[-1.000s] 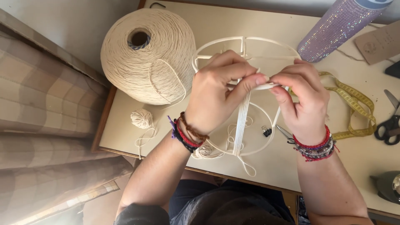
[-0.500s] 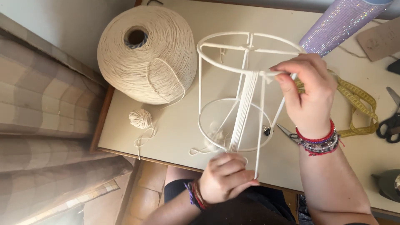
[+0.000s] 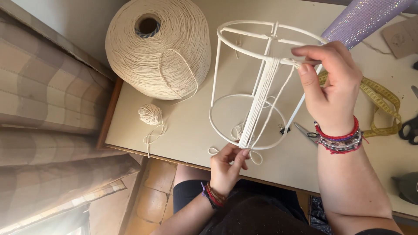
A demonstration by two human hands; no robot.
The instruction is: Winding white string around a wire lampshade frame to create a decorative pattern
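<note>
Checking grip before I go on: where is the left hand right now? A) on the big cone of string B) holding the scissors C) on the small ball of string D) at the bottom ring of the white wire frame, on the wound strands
D: the left hand pinches the cream strands at the lower ring of the white wire frame, while the right hand holds string at the top ring.

two hands: left hand (image 3: 226, 167) at six o'clock, right hand (image 3: 333, 85) at three o'clock. one white wire frame (image 3: 244, 65) with two rings. one big cone of cream string (image 3: 159, 48) at eleven o'clock, one small string ball (image 3: 150, 114) at nine o'clock. one yellow tape measure (image 3: 383, 104), one pair of scissors (image 3: 409, 128), one glittery purple roll (image 3: 361, 19) at one o'clock.
</note>
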